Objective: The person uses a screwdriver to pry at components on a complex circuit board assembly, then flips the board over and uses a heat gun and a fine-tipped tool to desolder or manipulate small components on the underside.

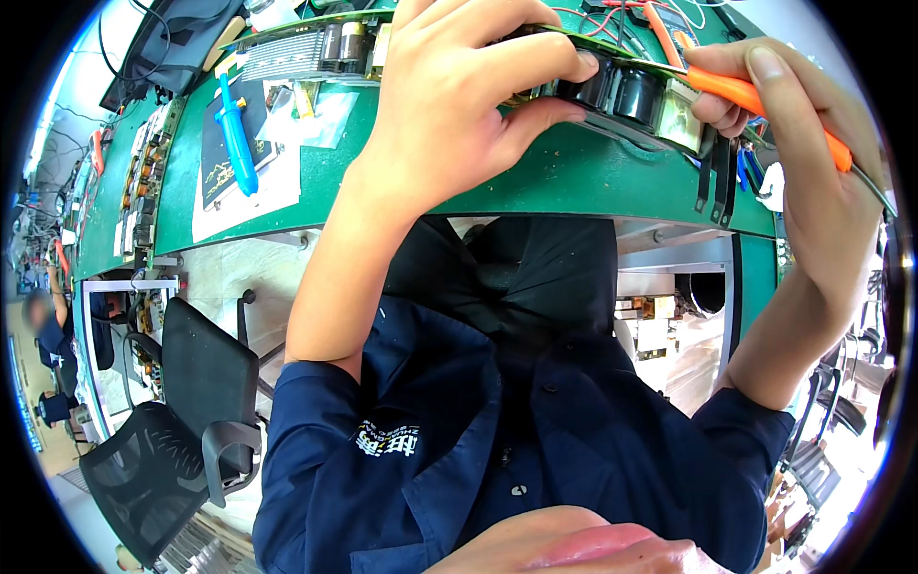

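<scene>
A long circuit board [320, 19] stands tilted on its edge at the far side of the workbench, its components facing me. My left hand [435, 115] is closed on its middle, thumb underneath and fingers over the top. Big black capacitors [636, 94] and a pale boxy component sit just right of those fingers. To the left, the board carries a ribbed metal heat sink [282, 62]. My right hand [813, 120] grips an orange-handled soldering iron [732, 88] with a cord at its rear. The iron's tip points left along the board's top edge; whether it touches cannot be made out.
On the green bench [478, 196], a blue desoldering pump [234, 139] lies over a dark notebook on white paper. Another circuit board [143, 187] lies farther left. A multimeter [674, 29] with leads is behind. Black metal strips [712, 182] lie at right. An office chair [196, 383] stands left.
</scene>
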`<state>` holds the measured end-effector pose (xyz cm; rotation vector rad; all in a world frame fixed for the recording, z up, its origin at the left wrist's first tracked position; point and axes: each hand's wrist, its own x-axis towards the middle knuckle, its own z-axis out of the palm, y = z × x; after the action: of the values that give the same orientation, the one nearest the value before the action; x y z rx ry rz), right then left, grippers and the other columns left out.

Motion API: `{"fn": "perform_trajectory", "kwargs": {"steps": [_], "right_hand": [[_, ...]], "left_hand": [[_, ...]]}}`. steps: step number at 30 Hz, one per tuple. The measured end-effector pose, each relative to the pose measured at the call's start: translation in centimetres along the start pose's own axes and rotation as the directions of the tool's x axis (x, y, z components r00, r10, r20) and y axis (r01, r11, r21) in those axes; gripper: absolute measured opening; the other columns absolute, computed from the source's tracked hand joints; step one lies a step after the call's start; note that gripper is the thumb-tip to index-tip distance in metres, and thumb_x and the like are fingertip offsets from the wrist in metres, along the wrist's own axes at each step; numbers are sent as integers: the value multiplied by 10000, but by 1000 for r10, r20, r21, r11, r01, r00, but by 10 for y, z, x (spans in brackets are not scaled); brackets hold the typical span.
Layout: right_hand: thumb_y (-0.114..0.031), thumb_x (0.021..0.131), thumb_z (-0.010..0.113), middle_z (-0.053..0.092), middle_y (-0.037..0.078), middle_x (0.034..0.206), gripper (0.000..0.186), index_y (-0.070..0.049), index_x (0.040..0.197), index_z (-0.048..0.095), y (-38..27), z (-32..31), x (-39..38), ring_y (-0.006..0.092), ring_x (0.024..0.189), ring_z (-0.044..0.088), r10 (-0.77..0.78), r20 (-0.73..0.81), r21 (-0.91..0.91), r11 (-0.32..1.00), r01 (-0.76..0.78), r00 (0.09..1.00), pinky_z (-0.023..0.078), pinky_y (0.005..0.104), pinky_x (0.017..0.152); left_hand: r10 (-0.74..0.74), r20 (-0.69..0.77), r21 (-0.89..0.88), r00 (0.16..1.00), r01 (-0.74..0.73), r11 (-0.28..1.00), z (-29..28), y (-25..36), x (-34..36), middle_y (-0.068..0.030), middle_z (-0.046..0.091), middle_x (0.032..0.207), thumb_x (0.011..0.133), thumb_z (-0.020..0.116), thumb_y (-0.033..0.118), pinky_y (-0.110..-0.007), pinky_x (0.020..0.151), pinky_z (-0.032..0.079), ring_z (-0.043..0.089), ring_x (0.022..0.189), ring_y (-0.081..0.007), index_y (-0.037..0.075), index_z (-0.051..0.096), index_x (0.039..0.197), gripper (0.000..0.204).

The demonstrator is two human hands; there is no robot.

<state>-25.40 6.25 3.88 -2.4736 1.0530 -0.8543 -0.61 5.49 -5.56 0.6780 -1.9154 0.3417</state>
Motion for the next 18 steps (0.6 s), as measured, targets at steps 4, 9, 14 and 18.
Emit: {"fn": "perform_trajectory", "kwargs": {"steps": [4, 9, 14, 18], "right_hand": [[-145, 1038, 448, 678, 105, 859, 343, 93, 1077, 692, -4, 2, -1, 120, 773, 607, 6, 8, -12, 1000, -6, 1000, 459, 242, 750], [-69, 1012, 489, 693, 119, 867, 262, 94, 1069, 687, -19, 39, -27, 148, 809, 657, -98, -185, -73, 994, 86, 978, 497, 253, 768], [22, 971, 520, 678, 183, 888, 196, 104, 1061, 672, -20, 65, -40, 247, 798, 678, -328, -232, -345, 908, 238, 916, 536, 315, 750], [49, 957, 516, 660, 208, 908, 198, 136, 1072, 651, -13, 76, -43, 282, 789, 652, -403, -248, -360, 882, 303, 881, 533, 348, 733]], "left_hand": [[-12, 14, 23, 1000, 11, 1000, -3, 2, 0, -38, 637, 921, 641, 850, 182, -357, 725, 373, 591, 789, -221, 135, 718, 879, 277], [-12, -5, -3, 1000, 12, 1000, -1, 2, -1, -40, 642, 921, 638, 851, 174, -359, 719, 379, 599, 794, -229, 135, 720, 889, 286], [-17, -18, -42, 1000, 17, 999, -2, 4, 1, -41, 642, 913, 634, 850, 159, -360, 717, 383, 600, 792, -233, 133, 716, 897, 297], [-8, 7, -5, 1000, 8, 1000, -5, 3, 1, -39, 640, 907, 629, 850, 147, -362, 719, 384, 598, 789, -234, 130, 708, 903, 309]]}}
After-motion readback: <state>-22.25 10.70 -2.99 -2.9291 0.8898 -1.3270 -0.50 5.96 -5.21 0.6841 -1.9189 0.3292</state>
